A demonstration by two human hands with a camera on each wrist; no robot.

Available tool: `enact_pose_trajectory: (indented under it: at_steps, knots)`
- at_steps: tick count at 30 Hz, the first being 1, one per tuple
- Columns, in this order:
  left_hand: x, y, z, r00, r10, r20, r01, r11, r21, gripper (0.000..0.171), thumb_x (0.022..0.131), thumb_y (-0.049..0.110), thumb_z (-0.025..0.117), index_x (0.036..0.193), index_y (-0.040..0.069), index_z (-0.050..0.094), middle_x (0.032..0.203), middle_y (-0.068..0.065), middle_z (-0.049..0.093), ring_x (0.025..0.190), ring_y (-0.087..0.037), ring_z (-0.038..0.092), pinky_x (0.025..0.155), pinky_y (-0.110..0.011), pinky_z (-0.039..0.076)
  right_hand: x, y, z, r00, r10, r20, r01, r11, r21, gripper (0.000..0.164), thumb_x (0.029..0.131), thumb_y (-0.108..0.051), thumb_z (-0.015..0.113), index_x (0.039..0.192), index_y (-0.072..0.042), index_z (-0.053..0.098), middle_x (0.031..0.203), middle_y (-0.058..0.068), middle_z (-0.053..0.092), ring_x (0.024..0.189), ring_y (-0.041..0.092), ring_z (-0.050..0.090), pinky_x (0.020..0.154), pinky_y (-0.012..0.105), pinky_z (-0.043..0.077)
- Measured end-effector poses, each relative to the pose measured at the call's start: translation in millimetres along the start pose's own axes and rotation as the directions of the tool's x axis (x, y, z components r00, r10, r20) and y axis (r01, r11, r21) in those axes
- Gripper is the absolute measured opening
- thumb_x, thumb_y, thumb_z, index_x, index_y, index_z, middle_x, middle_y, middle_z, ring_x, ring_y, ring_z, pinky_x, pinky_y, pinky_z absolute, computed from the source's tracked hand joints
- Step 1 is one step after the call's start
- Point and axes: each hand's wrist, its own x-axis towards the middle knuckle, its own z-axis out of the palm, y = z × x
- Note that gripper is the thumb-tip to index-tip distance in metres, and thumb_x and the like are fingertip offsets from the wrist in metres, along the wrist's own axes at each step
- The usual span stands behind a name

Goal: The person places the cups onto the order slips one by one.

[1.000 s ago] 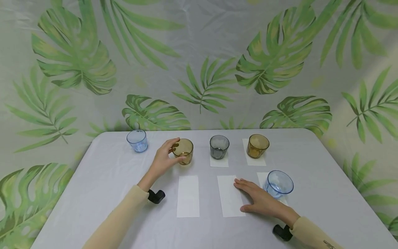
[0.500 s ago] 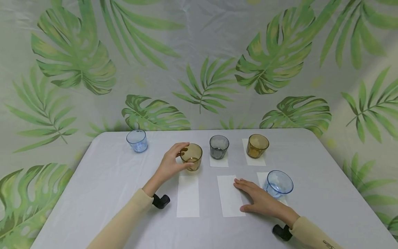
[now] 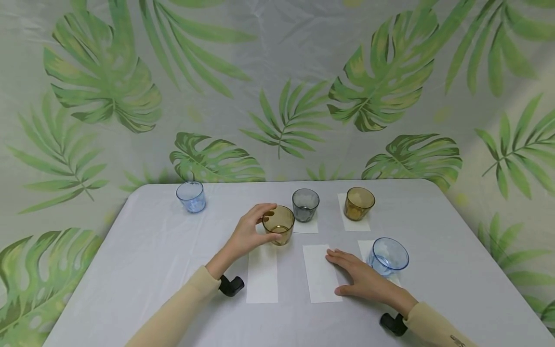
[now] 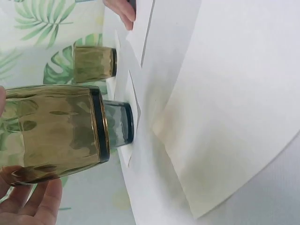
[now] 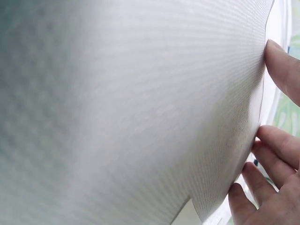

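Observation:
An amber glass cup [image 3: 278, 226] is gripped by my left hand [image 3: 248, 234], thumb on its near side and fingers behind it. The left wrist view has the same cup [image 4: 56, 131] raised above the table, its base over a white paper card [image 4: 234, 103]. My right hand [image 3: 362, 277] rests on the table with fingers spread, fingertips at the edge of the middle front paper card [image 3: 321, 274]. Close behind its wrist, a blue glass cup [image 3: 389, 258] stands on another card. A grey glass cup [image 3: 305, 206] stands on a card just beyond the held cup.
A second amber cup [image 3: 359, 205] stands on a card at the back right. Another blue cup [image 3: 191, 196] sits at the table's back left corner. A bare paper card [image 3: 262, 279] lies at front left. Behind the table hangs a leaf-patterned cloth [image 3: 286, 115].
My left hand has carried the amber cup rightward and nearer to me, from left of the cards to just in front of the grey cup. The right hand has stayed put.

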Motion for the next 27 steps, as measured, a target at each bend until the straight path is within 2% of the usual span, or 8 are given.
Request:
enact_pose_trajectory:
  at_steps: [13,27]
  knots:
    - [-0.4,12.5,17.0,0.993,0.001,0.117,0.003,0.999,-0.033,0.073,0.075,0.011,0.083,0.137,-0.001,0.047,0.135,-0.011,0.049,0.118,-0.026,0.052,0.097,-0.034,0.047,0,0,0,1.0,0.002,0.003,-0.002,1.0,-0.001,0.081,0.08,-0.04,0.075,0.143,-0.001,0.042,0.151,0.013,0.034,0.138,0.037,0.026,0.108,0.057,0.027]
    - [-1.6,20.2,42.9,0.976,0.101,0.193,-0.089,0.994,-0.068,0.075,0.074,0.014,0.084,0.138,0.001,0.046,0.135,-0.01,0.048,0.119,-0.025,0.051,0.099,-0.03,0.045,0,0,-1,1.0,-0.01,-0.003,0.01,1.0,-0.003,0.08,0.081,-0.039,0.075,0.143,-0.001,0.042,0.15,0.016,0.034,0.137,0.039,0.027,0.106,0.059,0.028]
